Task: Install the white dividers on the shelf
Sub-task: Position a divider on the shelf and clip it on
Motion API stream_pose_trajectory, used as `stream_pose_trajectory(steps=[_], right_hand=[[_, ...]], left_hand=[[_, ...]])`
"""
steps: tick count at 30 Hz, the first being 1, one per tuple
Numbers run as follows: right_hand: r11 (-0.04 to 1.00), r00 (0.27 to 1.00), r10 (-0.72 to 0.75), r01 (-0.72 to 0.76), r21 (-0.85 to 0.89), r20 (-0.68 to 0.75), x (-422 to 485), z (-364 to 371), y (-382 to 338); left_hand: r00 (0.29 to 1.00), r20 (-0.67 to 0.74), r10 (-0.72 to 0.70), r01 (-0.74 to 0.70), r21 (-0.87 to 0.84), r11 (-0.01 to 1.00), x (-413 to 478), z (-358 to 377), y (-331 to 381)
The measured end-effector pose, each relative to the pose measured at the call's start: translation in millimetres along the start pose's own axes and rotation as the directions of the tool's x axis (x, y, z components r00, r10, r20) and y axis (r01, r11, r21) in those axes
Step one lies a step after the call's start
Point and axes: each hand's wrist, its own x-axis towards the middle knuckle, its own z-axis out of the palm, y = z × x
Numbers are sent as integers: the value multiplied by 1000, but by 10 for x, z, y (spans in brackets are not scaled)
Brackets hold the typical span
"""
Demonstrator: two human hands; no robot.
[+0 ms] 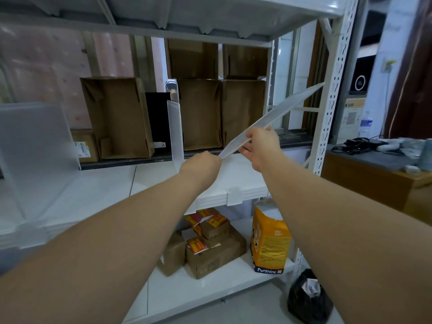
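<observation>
Above the shelf point(163, 178), tilted divider point(275, 118) between both hands point(233, 153).

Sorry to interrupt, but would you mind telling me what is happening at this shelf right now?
A person is fitting white dividers onto a white metal shelf. Both hands hold one divider in the air above the shelf's right part: the left hand pinches its near end, the right hand grips it a little further along. It is tilted and not yet seated. Two other dividers already stand upright, one at the left and one near the middle. Brown cardboard boxes stand behind.
</observation>
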Motion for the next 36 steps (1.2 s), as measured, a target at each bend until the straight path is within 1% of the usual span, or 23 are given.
stream_pose_trajectory(steps=[4,6,8,12,14,18,20,22,24,27,30,33,35,36], right_hand=[[998,1000,9,-10,-68,-7,126,-92,118],[996,1000,11,-12,-92,-9,186,-95,162],[990,1000,-2,0,-139,-11,234,-85,208],[968,999,-50,51,-246,10,335,-109,307],[963,999,-44,46,-264,10,398,-141,364],[946,999,-47,40,-322,-16,529,-190,444],[931,998,-59,51,-362,-11,595,-208,489],[929,998,-60,56,-367,1,649,-221,543],[931,998,-57,58,-360,12,723,-236,588],[913,998,-61,67,-403,27,857,-298,629],[883,997,-69,75,-463,29,998,-364,685],[853,997,-43,71,-516,66,1097,-391,801],[792,990,3,86,-605,143,1131,-389,911],[725,982,32,103,-681,184,1151,-379,976]], left_hand=[[999,31,34,-36,49,998,36,92,63],[999,15,43,-44,90,995,56,156,81],[999,14,39,-40,95,995,85,218,97],[998,61,1,1,-42,999,191,344,100],[996,91,-6,14,-87,996,255,438,93],[995,98,-28,48,-201,978,357,647,112],[995,94,-32,58,-293,954,410,779,136],[996,88,-33,64,-381,922,465,924,163],[995,84,-48,80,-449,890,517,1055,198],[994,84,-66,101,-535,839,578,1184,249],[991,98,-86,128,-599,791,633,1270,299],[991,105,-77,126,-610,782,690,1401,332],[991,112,-78,131,-625,770,709,1491,334],[990,115,-80,136,-636,760,729,1538,338]])
